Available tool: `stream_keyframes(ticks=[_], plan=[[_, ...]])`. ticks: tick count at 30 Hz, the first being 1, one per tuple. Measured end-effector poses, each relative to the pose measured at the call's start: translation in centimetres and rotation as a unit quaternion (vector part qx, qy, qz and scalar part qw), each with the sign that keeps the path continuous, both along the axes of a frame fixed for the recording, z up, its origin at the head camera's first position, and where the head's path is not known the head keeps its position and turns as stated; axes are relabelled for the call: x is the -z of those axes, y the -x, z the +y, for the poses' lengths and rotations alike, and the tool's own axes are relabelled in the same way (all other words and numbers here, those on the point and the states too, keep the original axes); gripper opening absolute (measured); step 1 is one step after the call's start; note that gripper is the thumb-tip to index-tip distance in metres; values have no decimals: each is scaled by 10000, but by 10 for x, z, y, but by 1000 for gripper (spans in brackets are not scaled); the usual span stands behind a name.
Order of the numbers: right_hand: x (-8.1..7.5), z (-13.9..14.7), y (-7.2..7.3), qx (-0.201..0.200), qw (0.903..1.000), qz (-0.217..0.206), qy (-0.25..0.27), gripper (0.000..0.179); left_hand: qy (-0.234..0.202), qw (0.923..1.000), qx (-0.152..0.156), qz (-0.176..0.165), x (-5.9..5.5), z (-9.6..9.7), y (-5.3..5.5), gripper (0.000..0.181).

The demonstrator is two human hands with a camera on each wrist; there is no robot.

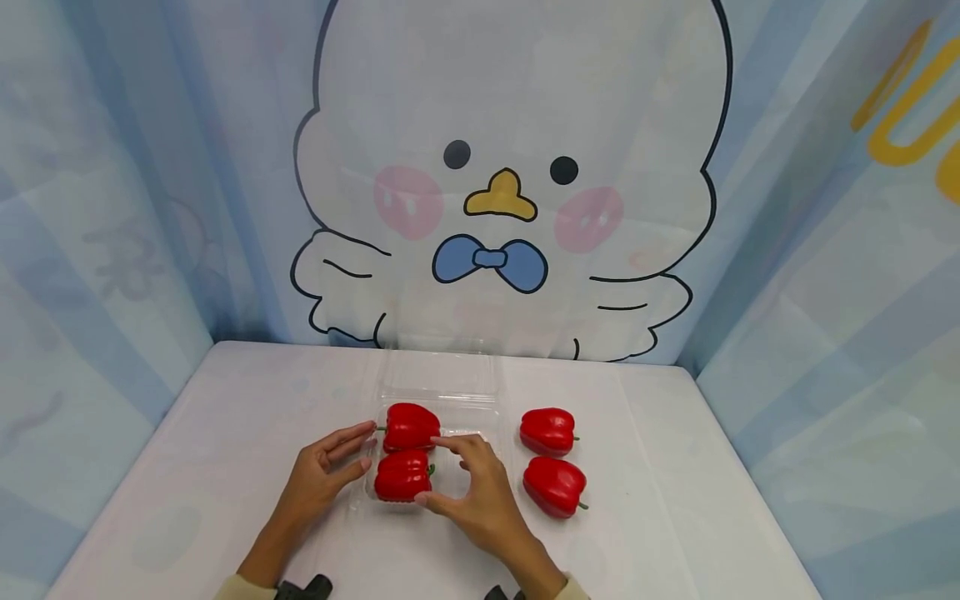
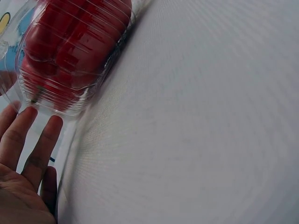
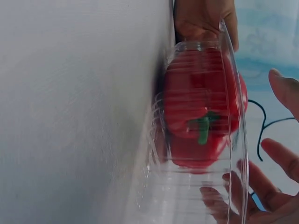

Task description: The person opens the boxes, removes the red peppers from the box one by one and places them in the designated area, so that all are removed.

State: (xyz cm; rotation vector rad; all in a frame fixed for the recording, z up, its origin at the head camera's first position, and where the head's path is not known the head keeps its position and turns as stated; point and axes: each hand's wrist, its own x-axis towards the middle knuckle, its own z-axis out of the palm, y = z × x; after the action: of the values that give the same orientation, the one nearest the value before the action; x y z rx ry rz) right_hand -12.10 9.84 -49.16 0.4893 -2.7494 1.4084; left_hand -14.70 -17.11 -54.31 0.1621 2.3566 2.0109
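Note:
A clear plastic clamshell box (image 1: 450, 398) lies open on the white table, its lid tipped toward the back. Two red bell peppers (image 1: 410, 425) (image 1: 401, 477) sit in its tray. My left hand (image 1: 352, 446) rests at the tray's left edge with straight fingers (image 2: 28, 140) against the clear wall (image 2: 60, 105). My right hand (image 1: 465, 475) hovers at the tray's right side, its fingers (image 3: 280, 158) spread loosely by the rim (image 3: 239, 140) and the thumb near the front pepper (image 3: 196, 116). The left hand (image 3: 201, 21) shows beyond the box.
Two more red peppers (image 1: 547, 431) (image 1: 555, 486) lie on the table (image 1: 225, 433) just right of the box. A printed backdrop with a cartoon bird (image 1: 502, 192) closes off the back and sides. Table edges run near left and right.

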Motion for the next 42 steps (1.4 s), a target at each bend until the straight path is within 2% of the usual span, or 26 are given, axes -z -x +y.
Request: stream_keyframes(ticks=[11,20,27,42], plan=[[-1,-13,6,-156,9997,-172,-104,69,4,10000,52,-8,-1,0,0,57],[-2,-23,12,-275,9983,-405,-321,66,-51,9998,109,146,0,0,0,57],[0,-29,17,-260,9969,-488,-555,63,14,10000,68,32,0,0,0,57],[1,-31,25,-347,9961,-790,-200,59,64,10000,32,-39,0,-1,0,57]])
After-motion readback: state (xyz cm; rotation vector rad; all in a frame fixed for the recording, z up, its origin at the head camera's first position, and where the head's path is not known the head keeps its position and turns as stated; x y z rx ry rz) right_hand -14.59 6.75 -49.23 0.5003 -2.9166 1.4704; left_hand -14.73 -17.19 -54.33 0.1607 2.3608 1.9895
